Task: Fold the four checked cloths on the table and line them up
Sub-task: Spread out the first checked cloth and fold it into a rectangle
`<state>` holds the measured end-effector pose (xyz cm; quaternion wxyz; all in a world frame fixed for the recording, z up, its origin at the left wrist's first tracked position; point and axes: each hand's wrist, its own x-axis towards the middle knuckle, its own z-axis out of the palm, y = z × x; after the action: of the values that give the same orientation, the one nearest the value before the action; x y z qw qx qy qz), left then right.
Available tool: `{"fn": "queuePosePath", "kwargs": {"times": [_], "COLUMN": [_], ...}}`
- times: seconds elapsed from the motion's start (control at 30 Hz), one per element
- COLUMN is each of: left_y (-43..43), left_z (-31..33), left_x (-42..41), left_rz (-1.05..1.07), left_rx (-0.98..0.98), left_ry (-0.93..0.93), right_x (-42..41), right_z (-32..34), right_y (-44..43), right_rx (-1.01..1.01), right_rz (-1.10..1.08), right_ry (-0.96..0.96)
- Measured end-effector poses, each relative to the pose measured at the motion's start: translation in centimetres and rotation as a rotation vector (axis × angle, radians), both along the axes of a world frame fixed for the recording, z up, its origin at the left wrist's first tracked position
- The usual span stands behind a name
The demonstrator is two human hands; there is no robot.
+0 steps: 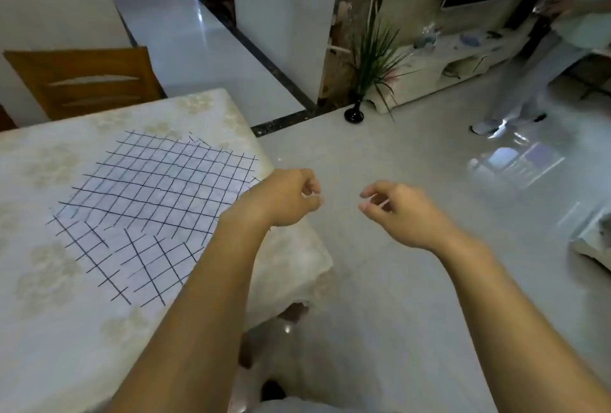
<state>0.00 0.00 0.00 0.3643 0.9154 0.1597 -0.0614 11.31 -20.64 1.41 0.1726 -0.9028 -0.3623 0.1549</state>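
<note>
White cloths with a dark checked pattern lie spread on the table (pixel 49 330). A large flat checked cloth (pixel 165 181) reaches the table's right edge. A second checked cloth (pixel 132 263) overlaps its near side, with its lines running at another angle. I cannot tell how many cloths are layered there. My left hand (pixel 284 197) hovers over the table's right edge beside the large cloth, fingers loosely curled and holding nothing. Out past the table, over the floor, my right hand (pixel 400 214) is also loosely curled and holds nothing.
A wooden chair (pixel 86 81) stands behind the table. On the floor further back are a plant in a black vase (pixel 353 114) and a low cabinet (pixel 446 62). A person (pixel 529 75) stands at the far right. Shiny tiled floor lies right of the table.
</note>
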Motion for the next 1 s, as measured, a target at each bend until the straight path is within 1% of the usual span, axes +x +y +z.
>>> {"fn": "queuePosePath", "kwargs": {"times": [0.03,0.13,0.27,0.33,0.43,0.53,0.6,0.67,0.77,0.83,0.9,1.0], "left_y": [0.5,2.6,4.3,4.8,5.1,4.3,3.7,3.6,4.1,4.0,3.9,3.6], "left_z": [0.0,-1.5,-2.3,-2.9,-4.1,-5.0,-4.5,-3.8,-2.4,-1.6,-1.5,-1.9], "left_x": [0.4,1.2,3.3,4.7,7.3,11.4,15.0,17.1,19.3,19.4,18.1,14.9], "left_rz": [0.024,0.119,0.244,0.320,0.479,0.588,0.585,0.626,0.786,0.843,0.911,1.087], "left_rx": [-0.006,0.023,0.010,0.025,-0.005,0.017,0.002,-0.035,0.046,0.056,0.022,0.001], "left_ry": [0.004,0.109,0.166,0.189,0.220,0.284,0.329,0.303,0.224,0.218,0.252,0.301], "right_x": [0.8,3.8,9.3,11.6,15.2,20.2,24.6,27.7,31.2,31.9,31.3,27.8], "right_z": [-0.5,-1.9,-2.8,-4.4,-7.8,-9.3,-8.6,-7.8,-6.3,-6.0,-6.4,-7.9], "right_y": [0.8,3.3,7.6,9.6,12.1,14.0,15.2,16.5,19.3,20.9,22.5,24.8], "right_rx": [-0.038,-0.127,-0.039,-0.034,-0.050,-0.159,-0.167,-0.109,-0.075,-0.082,-0.113,-0.317], "right_rz": [0.028,0.134,0.187,0.241,0.390,0.556,0.598,0.594,0.649,0.717,0.808,1.058], "right_ry": [0.056,0.119,0.178,0.219,0.357,0.432,0.427,0.420,0.398,0.386,0.335,0.277]}}
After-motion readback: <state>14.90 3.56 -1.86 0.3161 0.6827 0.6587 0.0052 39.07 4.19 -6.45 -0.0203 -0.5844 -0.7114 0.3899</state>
